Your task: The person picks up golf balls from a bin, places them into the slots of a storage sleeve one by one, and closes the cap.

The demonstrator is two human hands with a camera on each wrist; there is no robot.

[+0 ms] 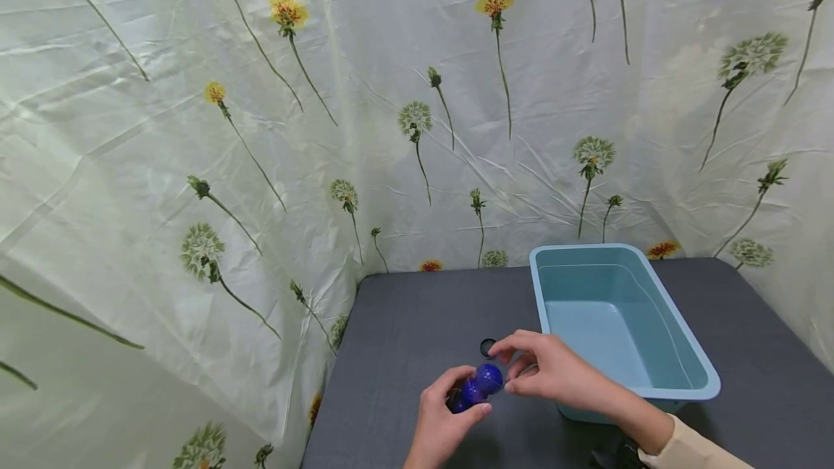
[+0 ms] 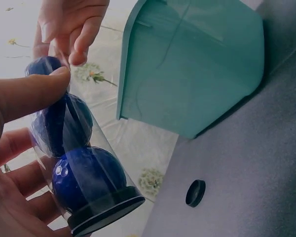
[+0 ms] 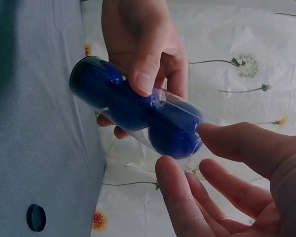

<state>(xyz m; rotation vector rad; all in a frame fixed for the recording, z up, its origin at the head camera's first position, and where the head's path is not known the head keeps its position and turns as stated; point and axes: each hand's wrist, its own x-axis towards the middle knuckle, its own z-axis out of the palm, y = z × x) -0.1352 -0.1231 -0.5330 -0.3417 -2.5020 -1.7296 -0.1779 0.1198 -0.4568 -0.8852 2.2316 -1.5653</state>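
My left hand [image 1: 449, 411] grips a clear plastic tube [image 2: 106, 170] that has a black cap on one end. Three shiny blue balls sit in a row inside it; the ball [image 2: 89, 177] by the capped end looks dimpled. The tube is tilted, its uncapped end towards my right hand [image 1: 554, 371]. At that end, the right thumb and fingertips are spread around the rim beside the endmost ball [image 3: 175, 131], with no ball between them. A loose black cap [image 2: 196, 193] lies on the dark table just beyond the hands.
A light blue plastic tub [image 1: 677, 317] stands on the grey-black table [image 1: 417, 324] to the right, close beside my right forearm. Behind the table hangs a white sheet [image 1: 365, 56] with a dandelion print. Something dark lies near the right sleeve at the front edge.
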